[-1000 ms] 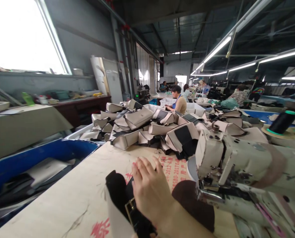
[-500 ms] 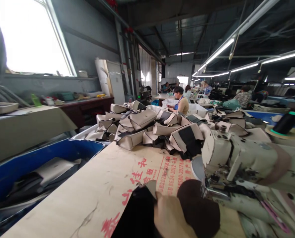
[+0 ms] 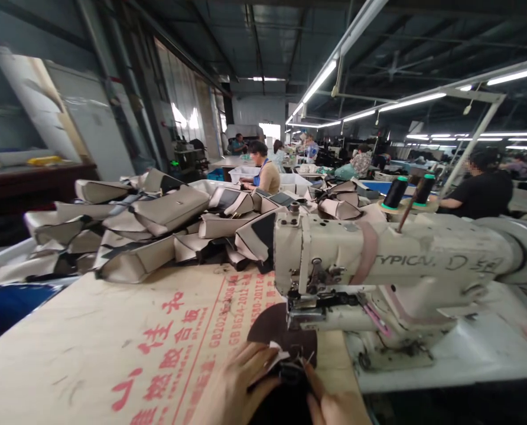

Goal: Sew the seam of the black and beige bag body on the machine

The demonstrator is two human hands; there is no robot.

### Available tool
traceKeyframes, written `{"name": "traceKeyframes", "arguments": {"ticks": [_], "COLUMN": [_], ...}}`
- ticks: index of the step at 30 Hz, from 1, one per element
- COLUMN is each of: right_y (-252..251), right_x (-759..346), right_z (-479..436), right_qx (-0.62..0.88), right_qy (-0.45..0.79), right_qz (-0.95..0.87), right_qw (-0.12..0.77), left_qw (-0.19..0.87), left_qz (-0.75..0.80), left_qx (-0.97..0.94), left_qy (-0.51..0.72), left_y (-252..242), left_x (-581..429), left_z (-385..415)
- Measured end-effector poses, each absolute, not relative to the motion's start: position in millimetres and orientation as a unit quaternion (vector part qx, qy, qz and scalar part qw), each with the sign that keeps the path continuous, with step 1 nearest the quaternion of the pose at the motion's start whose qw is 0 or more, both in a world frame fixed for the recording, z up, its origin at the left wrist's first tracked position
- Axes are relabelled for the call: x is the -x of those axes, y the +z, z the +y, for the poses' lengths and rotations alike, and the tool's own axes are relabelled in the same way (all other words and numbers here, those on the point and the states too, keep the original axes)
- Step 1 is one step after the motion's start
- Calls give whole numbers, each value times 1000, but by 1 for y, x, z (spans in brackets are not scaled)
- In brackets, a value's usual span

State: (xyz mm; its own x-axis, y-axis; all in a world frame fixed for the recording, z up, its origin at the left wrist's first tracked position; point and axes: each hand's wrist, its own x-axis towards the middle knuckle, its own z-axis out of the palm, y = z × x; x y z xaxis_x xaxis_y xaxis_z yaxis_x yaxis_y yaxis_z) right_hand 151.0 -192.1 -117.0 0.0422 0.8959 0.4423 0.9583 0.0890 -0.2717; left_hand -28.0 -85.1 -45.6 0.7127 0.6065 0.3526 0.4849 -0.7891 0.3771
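My left hand (image 3: 239, 381) is closed on the left edge of a black bag piece (image 3: 283, 398), just left of the sewing machine (image 3: 334, 251). On the other edge, my right hand (image 3: 332, 398) grips the same piece, its fingers near the top. Pale bits of material (image 3: 279, 354) stick up at the piece's upper edge, between the hands. Behind them, a dark brown rounded pad (image 3: 267, 324) lies on the plywood table (image 3: 113, 342), below the machine's needle area. The lower part of the black piece runs out of view.
A big heap of beige and black bags (image 3: 170, 209) lies beyond the table, with a blue bin (image 3: 15, 310) at left. Black thread spools (image 3: 395, 192) stand behind the machine. A co-worker (image 3: 267, 171) sits past the heap, another person (image 3: 482, 186) at right.
The view has swung right, showing more of the machine. Earlier only one hand was visible on the black piece; now both hold it, closer to the machine.
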Motion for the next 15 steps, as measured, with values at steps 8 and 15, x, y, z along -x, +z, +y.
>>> {"name": "traceKeyframes", "arguments": {"ticks": [8, 15], "right_y": [-76, -81], "right_x": [-168, -181], "right_z": [-163, -165], "right_qx": [599, 439], "right_qy": [35, 143], "right_qz": [-699, -797], "right_qw": [389, 388], "left_qw": [140, 213], "left_qz": [267, 195], "left_qx": [-932, -950], "left_qy": [199, 117], "left_y": [-48, -31], "left_x": [21, 33], "left_z": [-69, -65]}}
